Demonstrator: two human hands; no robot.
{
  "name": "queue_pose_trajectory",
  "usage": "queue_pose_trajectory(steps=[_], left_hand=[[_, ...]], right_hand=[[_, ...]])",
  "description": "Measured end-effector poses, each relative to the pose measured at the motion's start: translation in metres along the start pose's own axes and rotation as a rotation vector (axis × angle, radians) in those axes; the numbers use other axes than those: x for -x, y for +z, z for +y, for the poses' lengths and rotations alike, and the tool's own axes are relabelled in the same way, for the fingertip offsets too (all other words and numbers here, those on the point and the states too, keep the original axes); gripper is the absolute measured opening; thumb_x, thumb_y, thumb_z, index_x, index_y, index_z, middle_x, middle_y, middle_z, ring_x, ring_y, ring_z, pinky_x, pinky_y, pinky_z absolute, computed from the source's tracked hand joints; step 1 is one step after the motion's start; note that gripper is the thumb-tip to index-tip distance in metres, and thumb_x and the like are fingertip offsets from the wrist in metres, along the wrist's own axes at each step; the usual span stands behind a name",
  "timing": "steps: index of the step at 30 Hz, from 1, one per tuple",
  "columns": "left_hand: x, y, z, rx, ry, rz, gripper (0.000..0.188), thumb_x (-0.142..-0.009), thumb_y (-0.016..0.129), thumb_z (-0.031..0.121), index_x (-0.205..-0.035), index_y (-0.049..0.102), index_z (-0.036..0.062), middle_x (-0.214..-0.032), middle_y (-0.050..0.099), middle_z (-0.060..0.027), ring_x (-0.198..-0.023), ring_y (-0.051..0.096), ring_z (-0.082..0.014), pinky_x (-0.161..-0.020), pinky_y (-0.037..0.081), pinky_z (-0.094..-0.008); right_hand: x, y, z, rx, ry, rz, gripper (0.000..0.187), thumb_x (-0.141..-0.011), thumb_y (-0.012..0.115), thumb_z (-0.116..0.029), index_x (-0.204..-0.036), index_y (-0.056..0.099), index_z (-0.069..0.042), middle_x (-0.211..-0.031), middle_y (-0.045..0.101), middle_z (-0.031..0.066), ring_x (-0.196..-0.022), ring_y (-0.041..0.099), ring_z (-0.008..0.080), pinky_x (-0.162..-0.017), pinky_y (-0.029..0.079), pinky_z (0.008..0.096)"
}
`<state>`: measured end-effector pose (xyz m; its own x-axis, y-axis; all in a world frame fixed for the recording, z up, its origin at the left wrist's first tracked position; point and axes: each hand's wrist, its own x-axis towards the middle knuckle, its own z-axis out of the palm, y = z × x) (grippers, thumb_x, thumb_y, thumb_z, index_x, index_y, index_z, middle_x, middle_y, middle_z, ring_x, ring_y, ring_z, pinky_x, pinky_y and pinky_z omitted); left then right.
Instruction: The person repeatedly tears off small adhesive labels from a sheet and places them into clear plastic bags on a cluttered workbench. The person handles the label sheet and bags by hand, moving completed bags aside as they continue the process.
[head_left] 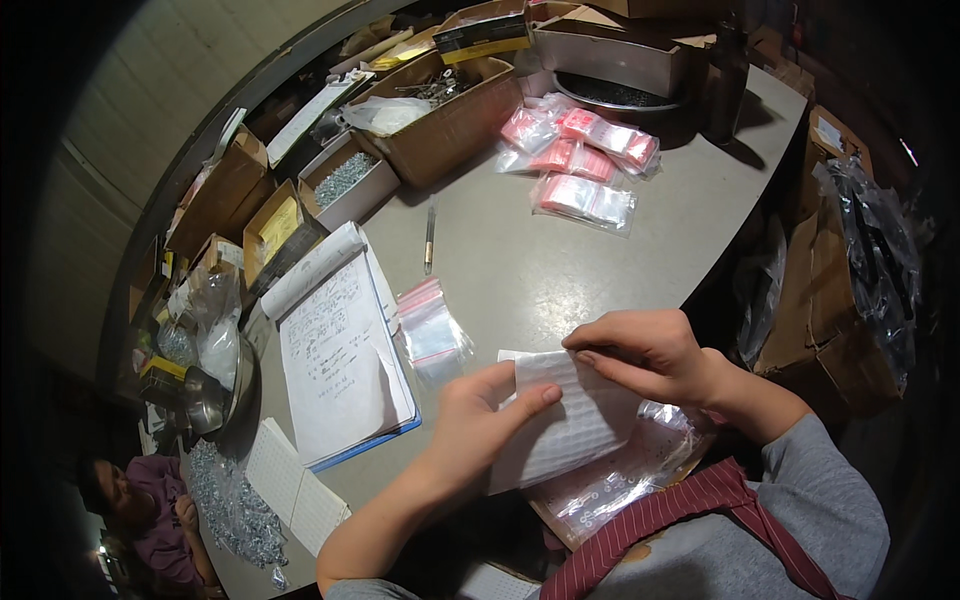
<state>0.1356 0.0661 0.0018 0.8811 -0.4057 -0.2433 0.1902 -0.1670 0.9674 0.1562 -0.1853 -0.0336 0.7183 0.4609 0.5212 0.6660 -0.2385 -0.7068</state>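
Note:
A white sheet with a dimpled, quilted-looking surface (578,425) is held up near the table's front edge, and its exact kind is unclear. My left hand (488,412) grips its left side, thumb on the front and fingers hidden behind. At the upper right corner, my right hand (648,350) pinches the edge between thumb and fingers. Below the sheet, near my lap, lies a shiny clear plastic bag (600,490) with small printed shapes. Just beyond my left hand, flat clear zip bags with red strips (432,325) lie on the table.
A clipboard with written pages (340,350) lies left of the zip bags, a pen (430,240) beyond. Bundled red-edged bags (580,165) sit farther back. Boxes of small hardware (345,180) line the far left. Near loose metal pieces (235,500) sits another person (150,510).

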Motion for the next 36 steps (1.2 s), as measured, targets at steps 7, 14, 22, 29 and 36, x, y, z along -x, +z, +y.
queue_pose_trajectory(steps=[7, 14, 22, 29, 36], left_hand=[[-0.001, -0.003, -0.006, -0.164, 0.122, 0.071, 0.027, -0.096, 0.075, 0.016, -0.116, 0.071, -0.0023, -0.100, 0.075, -0.0062, -0.092, 0.065, -0.0100, -0.081, 0.054, -0.0283], [-0.005, -0.004, -0.015, -0.188, 0.219, 0.096, 0.026, -0.095, 0.075, 0.015, -0.112, 0.069, -0.0026, -0.097, 0.073, -0.0076, -0.090, 0.064, -0.0105, -0.079, 0.053, -0.0287], [-0.003, -0.007, -0.011, -0.372, 0.159, 0.068, 0.025, -0.095, 0.075, 0.014, -0.112, 0.068, -0.0020, -0.103, 0.070, -0.0040, -0.093, 0.062, -0.0084, -0.082, 0.050, -0.0245], [0.000, 0.001, 0.007, 0.251, 0.027, 0.100, 0.028, -0.096, 0.072, 0.010, -0.120, 0.066, -0.0029, -0.110, 0.071, -0.0082, -0.098, 0.067, -0.0131, -0.086, 0.055, -0.0285], [0.001, 0.003, 0.006, 0.331, -0.034, 0.058, 0.034, -0.094, 0.074, 0.008, -0.124, 0.065, -0.0044, -0.115, 0.071, -0.0097, -0.104, 0.067, -0.0160, -0.093, 0.054, -0.0311]], right_hand=[[0.000, -0.003, 0.000, -0.274, 0.297, -0.134, 0.032, -0.097, 0.062, -0.013, -0.126, 0.068, 0.000, -0.103, 0.075, 0.0135, -0.091, 0.072, 0.0179, -0.081, 0.057, 0.0323], [0.003, 0.001, 0.006, -0.318, 0.289, -0.187, 0.037, -0.098, 0.061, -0.016, -0.131, 0.065, 0.001, -0.115, 0.072, 0.0156, -0.103, 0.070, 0.0205, -0.090, 0.056, 0.0340], [0.001, -0.007, 0.000, -0.289, 0.327, -0.298, 0.043, -0.099, 0.068, -0.025, -0.132, 0.064, 0.001, -0.129, 0.067, 0.0171, -0.118, 0.066, 0.0264, -0.100, 0.052, 0.0365], [0.007, -0.025, -0.010, -0.690, 0.421, -0.222, 0.060, -0.086, 0.077, -0.019, -0.141, 0.062, -0.001, -0.132, 0.067, 0.0168, -0.119, 0.067, 0.0276, -0.099, 0.055, 0.0409], [0.011, -0.028, -0.005, -0.304, 0.156, -0.090, 0.043, -0.090, 0.067, -0.009, -0.131, 0.067, 0.003, -0.127, 0.072, 0.0163, -0.116, 0.069, 0.0232, -0.099, 0.055, 0.0369]])
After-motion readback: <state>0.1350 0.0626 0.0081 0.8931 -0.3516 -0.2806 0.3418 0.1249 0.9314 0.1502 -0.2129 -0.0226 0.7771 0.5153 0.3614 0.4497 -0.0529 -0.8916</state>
